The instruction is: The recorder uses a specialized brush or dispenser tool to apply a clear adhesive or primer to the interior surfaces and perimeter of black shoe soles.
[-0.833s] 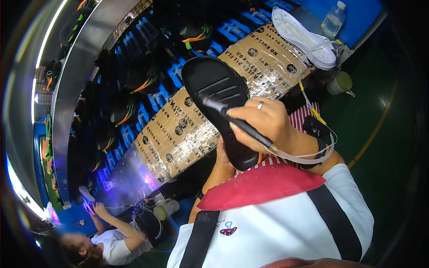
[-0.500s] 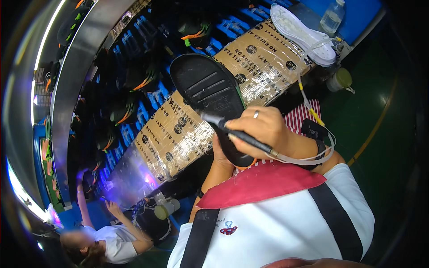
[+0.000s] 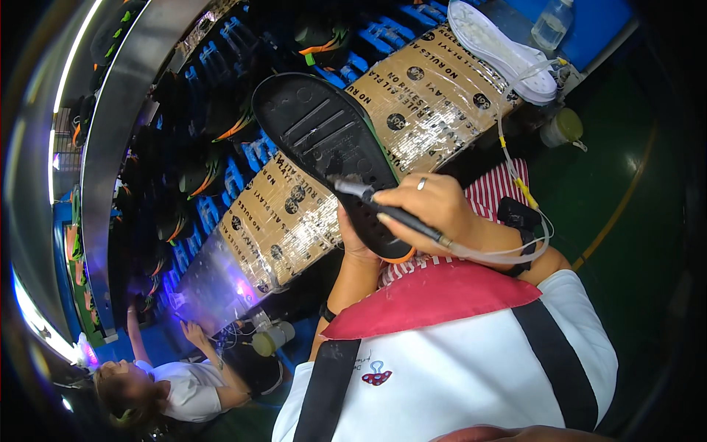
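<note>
My left hand point(image 3: 353, 234) grips a black shoe sole point(image 3: 313, 121) from beneath by its narrower near end; most of its fingers are hidden behind it. The sole has an orange rim at the heel, a green edge on the right side, and raised bars and small round marks on its face. In my right hand point(image 3: 434, 210) is a brush point(image 3: 409, 224) with a dark handle, its fingers wrapped round it. A clear tube runs from the handle's end past my wrist. The pale bristles lie at the sole's left edge near its middle, seemingly touching it.
Beneath the sole runs a bench covered in taped brown cardboard point(image 3: 442, 88). At its far right are a white sole point(image 3: 501, 55) and a clear bottle point(image 3: 551, 26). Dark shoes on blue racks point(image 3: 236, 184) line the left. A co-worker point(image 3: 184, 387) works at lower left.
The sole has shifted left and tilted further that way, showing more of its heel. My right hand has barely moved, and the bristles now overlap the sole's edge more.
</note>
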